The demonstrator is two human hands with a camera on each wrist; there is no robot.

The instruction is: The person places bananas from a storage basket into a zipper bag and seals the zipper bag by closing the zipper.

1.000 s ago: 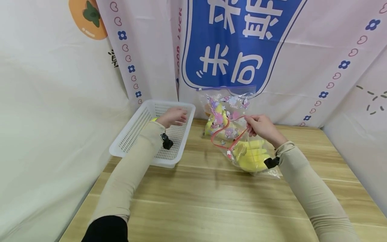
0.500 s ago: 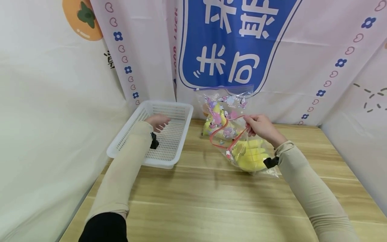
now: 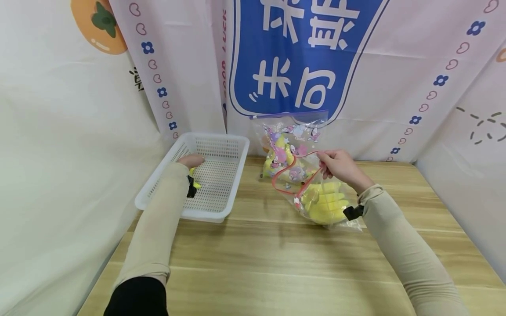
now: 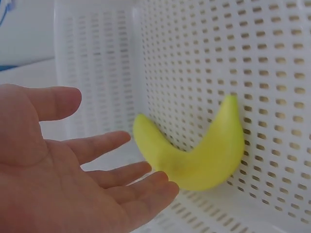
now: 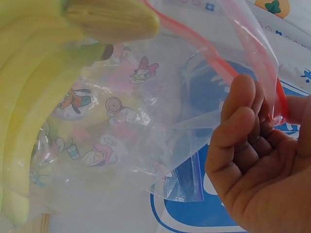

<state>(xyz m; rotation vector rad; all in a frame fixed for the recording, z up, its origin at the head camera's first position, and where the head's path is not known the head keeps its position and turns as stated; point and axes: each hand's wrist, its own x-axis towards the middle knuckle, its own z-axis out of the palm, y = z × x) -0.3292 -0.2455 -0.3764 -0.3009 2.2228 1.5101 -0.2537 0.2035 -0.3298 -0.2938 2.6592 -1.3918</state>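
Note:
My left hand (image 3: pixel 192 161) reaches into the white perforated basket (image 3: pixel 217 180), its fingers extended. Just beyond the fingertips in the left wrist view, a curved yellow banana (image 4: pixel 201 167) lies in the basket; whether they touch it, I cannot tell. In the head view the arm hides most of that banana. My right hand (image 3: pixel 337 164) pinches the rim of a clear zip bag with a red closure (image 3: pixel 282 190), holding its mouth apart. Inside this bag rests a bunch of yellow bananas (image 3: pixel 325 204), seen close up in the right wrist view.
Behind the held bag, a second clear zip bag with a purple closure (image 3: pixel 290 115) and cartoon prints leans against the curtain (image 3: pixel 189 79). It has yellow contents (image 3: pixel 272 163). Everything stands on a wooden table (image 3: pixel 276 263), with light fabric hanging along the sides.
My left hand has moved left and lower into the basket, with the yellow banana now partly showing beside it. My right hand keeps holding the bag's rim. The head view has shifted slightly.

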